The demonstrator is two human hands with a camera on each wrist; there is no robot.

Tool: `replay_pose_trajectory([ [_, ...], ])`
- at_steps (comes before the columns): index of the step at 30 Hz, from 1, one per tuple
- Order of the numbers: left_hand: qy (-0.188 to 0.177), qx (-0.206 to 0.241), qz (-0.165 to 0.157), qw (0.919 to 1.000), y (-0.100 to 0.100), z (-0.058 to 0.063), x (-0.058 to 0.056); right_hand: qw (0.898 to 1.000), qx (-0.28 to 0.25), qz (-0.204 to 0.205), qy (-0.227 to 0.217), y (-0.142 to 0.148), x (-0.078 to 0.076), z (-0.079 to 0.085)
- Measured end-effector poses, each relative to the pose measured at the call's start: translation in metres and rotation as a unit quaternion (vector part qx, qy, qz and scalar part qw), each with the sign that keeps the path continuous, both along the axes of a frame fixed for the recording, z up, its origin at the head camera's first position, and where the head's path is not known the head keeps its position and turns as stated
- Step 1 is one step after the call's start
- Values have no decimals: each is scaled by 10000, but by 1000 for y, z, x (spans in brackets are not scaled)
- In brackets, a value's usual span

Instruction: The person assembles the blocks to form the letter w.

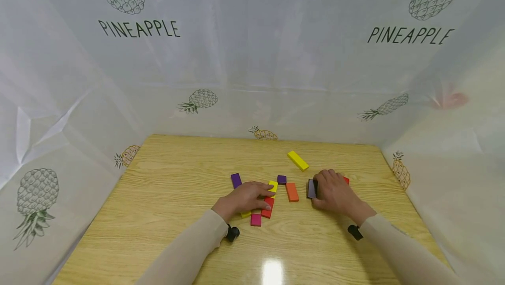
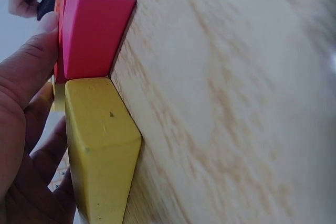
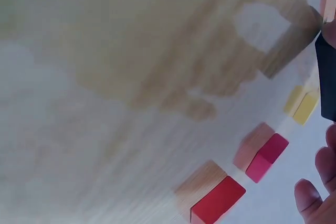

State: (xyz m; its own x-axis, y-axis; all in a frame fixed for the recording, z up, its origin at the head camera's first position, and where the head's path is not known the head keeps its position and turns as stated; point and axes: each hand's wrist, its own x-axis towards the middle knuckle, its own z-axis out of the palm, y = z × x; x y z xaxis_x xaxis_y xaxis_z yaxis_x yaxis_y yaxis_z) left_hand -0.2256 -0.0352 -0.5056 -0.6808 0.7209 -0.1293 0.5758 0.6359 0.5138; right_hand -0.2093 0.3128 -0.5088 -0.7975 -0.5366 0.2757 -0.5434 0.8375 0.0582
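Block [image 1: 311, 189] dark, oblong, flat-faced, in fingers [image 1: 328, 175] of right hand [image 1: 335, 193].

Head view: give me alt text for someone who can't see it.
A person's right hand grips a dark block at a wooden table, while the left hand is over a yellow block and a red block. Other coloured blocks lie nearby; a pineapple-print sheet hangs behind.

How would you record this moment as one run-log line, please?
Left hand: thumb on red block | Right hand: holding dark block | Between hands: orange block lying on table
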Motion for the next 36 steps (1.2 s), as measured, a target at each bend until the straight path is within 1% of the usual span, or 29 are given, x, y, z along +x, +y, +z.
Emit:
replay_pose_trajectory([
  [5,43,-29,-44,10000,0,0,1,9996,81,281,-16,1,18,-1],
  [12,71,-50,-90,9999,0,2,0,9973,-29,699,239,-5,42,0],
  [15,73,-51,-90,9999,-1,2,-1,9964,-59,828,195,-12,48,2],
  [18,67,-46,-95,9999,-1,1,-2,9959,-31,902,24,-20,53,4],
  [22,33,-20,-96,9999,-1,1,-2,9954,55,923,-247,-29,58,4],
  [24,12,-14,-90,10000,-1,1,-2,9952,102,922,-310,-32,59,4],
  [36,20,-43,-75,10000,0,3,0,9930,266,1139,-161,-37,59,0],
])
